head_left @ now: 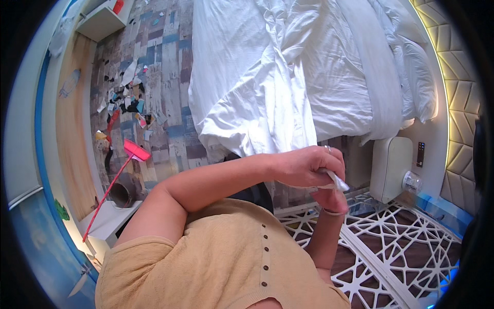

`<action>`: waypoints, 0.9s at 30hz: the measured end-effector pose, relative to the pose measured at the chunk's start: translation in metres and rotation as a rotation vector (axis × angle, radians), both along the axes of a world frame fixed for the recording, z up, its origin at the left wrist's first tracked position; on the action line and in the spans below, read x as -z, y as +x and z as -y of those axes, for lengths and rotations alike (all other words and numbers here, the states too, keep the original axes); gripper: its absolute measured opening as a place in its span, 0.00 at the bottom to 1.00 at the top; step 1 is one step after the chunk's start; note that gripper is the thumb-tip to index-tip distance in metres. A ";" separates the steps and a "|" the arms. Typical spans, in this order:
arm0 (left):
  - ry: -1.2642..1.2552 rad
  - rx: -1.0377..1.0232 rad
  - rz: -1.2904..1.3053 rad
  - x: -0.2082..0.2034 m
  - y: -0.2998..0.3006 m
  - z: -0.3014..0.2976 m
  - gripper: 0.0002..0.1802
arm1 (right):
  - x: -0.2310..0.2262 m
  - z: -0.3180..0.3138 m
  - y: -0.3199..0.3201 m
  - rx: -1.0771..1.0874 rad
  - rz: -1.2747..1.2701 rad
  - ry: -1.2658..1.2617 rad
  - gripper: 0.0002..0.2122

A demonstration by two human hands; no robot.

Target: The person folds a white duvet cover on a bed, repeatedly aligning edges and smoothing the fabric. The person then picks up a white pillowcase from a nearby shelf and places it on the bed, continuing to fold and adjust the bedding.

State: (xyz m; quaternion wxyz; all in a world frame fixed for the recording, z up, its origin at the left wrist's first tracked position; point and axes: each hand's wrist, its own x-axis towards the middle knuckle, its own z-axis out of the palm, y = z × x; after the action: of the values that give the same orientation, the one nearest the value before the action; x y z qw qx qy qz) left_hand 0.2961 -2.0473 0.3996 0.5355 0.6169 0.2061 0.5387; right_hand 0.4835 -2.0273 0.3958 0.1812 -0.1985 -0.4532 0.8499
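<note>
My left hand (311,166), with a ring on one finger, reaches across in front of my body. Its fingers are curled around a small piece of white cloth (336,181), whose end pokes out of the fist. Just below it is my right hand (329,199), a band around its wrist; the left hand and the cloth cover its fingers, so I cannot tell whether it grips anything. Beyond both hands is a bed with a rumpled white sheet (267,110), twisted lengthwise and hanging over the near edge.
A red broom (137,150) leans at the left by a dark round bin (123,191). Scattered litter (128,100) lies on the plank-patterned floor. White pillows (414,77) line the bed's right end. A white bedside cabinet (391,167) and a white lattice panel (391,232) stand at right.
</note>
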 end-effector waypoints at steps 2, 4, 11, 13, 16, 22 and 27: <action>0.021 -0.086 -0.142 0.000 -0.001 0.011 0.20 | 0.007 0.006 0.001 0.060 -0.061 -0.190 0.49; 0.104 -0.124 -0.356 0.004 -0.002 0.023 0.28 | 0.017 0.008 0.001 0.043 -0.102 -0.238 0.41; 0.274 -0.136 -0.439 0.031 0.017 0.053 0.18 | 0.073 0.010 0.018 -0.050 -0.220 -0.171 0.49; 0.230 -0.254 -0.455 0.030 0.017 0.056 0.17 | 0.068 0.009 0.005 -0.089 -0.380 -0.549 0.43; 0.485 -0.392 -0.595 0.037 0.030 0.052 0.17 | 0.043 -0.011 0.001 -0.140 0.148 -0.644 0.28; 0.714 -0.525 -0.880 0.052 0.084 0.030 0.19 | 0.046 -0.074 0.018 -0.284 0.453 -0.461 0.12; 0.105 -0.901 -0.819 0.064 0.126 -0.004 0.46 | 0.029 -0.117 0.083 0.062 0.241 -0.421 0.17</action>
State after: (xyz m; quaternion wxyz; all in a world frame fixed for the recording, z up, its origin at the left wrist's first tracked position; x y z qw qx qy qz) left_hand 0.4225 -2.0436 0.3359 0.1012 0.6517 0.6089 0.4408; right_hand 0.5660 -1.9104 0.3671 0.1063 -0.3459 -0.2780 0.8898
